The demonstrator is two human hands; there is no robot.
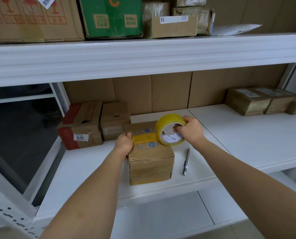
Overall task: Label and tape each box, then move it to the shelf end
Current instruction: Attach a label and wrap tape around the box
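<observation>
A small brown cardboard box [150,163] with blue print on top stands on the white middle shelf [247,135]. A strip of yellow tape runs across its top from the left edge to a yellow tape roll [167,121]. My right hand [190,131] grips the roll above the box's right top edge, fingers curled through its core. My left hand [124,144] presses the tape end against the box's upper left edge, fingers bent over that edge.
A grey utility knife [186,161] lies on the shelf right of the box. Two brown boxes [92,125] stand behind at the left, one with a white label. Several taped boxes [262,102] sit at the shelf's far right end. The upper shelf [143,54] carries cartons.
</observation>
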